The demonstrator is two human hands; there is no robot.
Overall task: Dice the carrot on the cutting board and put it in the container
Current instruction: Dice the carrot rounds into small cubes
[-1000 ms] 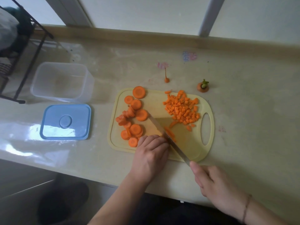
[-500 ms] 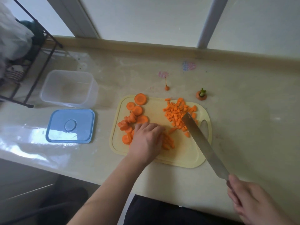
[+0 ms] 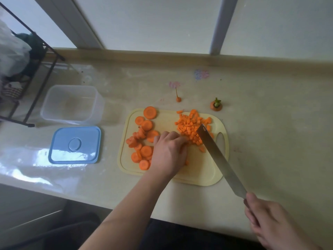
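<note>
Carrot dice (image 3: 191, 129) mid-board, left hand (image 3: 168, 152) curled beside them, right hand (image 3: 268, 224) gripping knife (image 3: 219, 157)

No readable text, labels or nos. anywhere in view.

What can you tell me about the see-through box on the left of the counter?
The container is a squarish tub with rounded corners, apparently translucent plastic. It stands upright and open on the counter, with no carrot inside. Its blue lid lies flat just in front of it, apart from it. Neither hand touches it.
</note>
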